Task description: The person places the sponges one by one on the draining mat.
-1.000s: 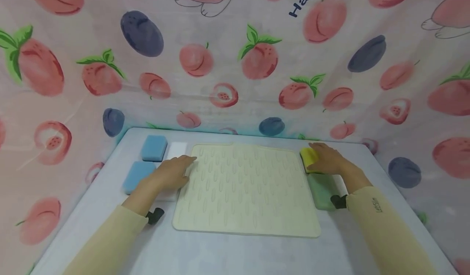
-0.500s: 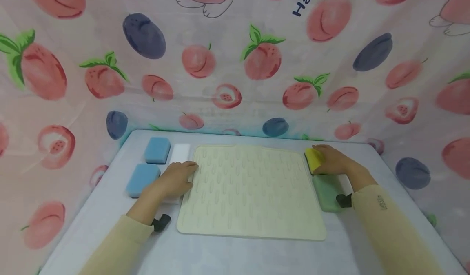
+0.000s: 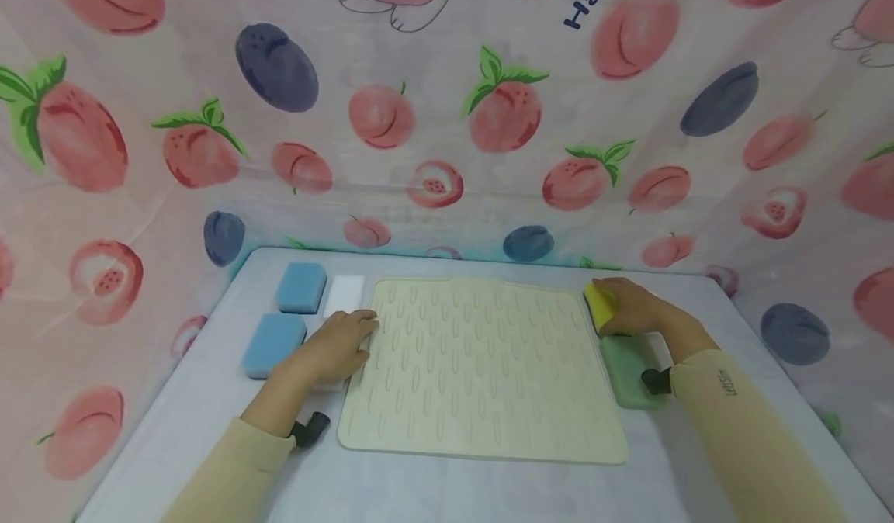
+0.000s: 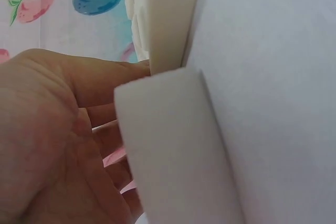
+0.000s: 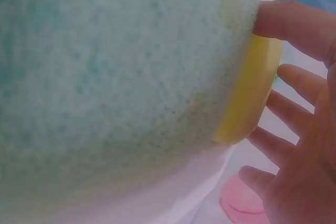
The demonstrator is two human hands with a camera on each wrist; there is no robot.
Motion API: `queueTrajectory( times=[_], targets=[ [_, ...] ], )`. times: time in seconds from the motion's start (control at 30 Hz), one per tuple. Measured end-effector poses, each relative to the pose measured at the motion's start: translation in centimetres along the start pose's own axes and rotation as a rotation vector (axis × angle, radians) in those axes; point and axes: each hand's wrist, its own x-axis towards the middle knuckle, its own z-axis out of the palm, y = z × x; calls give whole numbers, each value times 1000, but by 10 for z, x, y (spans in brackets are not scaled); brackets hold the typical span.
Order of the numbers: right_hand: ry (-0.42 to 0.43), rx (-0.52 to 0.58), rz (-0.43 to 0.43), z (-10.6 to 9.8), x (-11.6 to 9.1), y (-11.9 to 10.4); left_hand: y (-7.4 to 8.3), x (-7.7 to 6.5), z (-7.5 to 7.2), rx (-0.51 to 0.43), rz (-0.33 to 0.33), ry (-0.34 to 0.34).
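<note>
A cream mat (image 3: 482,368) with raised oval ridges lies in the middle of the white table. My left hand (image 3: 338,348) rests at its left edge, the thumb and fingertips right at the rim. Under and beside that hand are two white sponges (image 3: 345,292); the nearer white sponge (image 4: 163,145) is mostly hidden by it in the head view. On the right, my right hand (image 3: 632,307) grips a yellow sponge (image 3: 599,306) with a dark underside, thumb on the near side and fingers on the far side. A green sponge (image 3: 628,372) lies just nearer, partly under the wrist.
Two blue sponges (image 3: 302,287) lie at the table's far left, one behind the other. A fruit-printed cloth (image 3: 447,119) hangs behind and along both sides of the table (image 3: 447,496). A dark wrist mount (image 3: 310,428) sits under the left sleeve.
My right hand's fingers have drawn in around the yellow sponge, which now looks tilted and narrower. My left hand has slid slightly nearer along the mat's edge. The head view has shifted a little.
</note>
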Motion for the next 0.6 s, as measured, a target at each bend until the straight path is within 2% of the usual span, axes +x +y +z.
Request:
queueTrajectory(
  times=[0.6],
  targets=[
    [-17, -61, 14, -6, 2, -4, 0, -1, -2, 13, 8, -22]
  ],
)
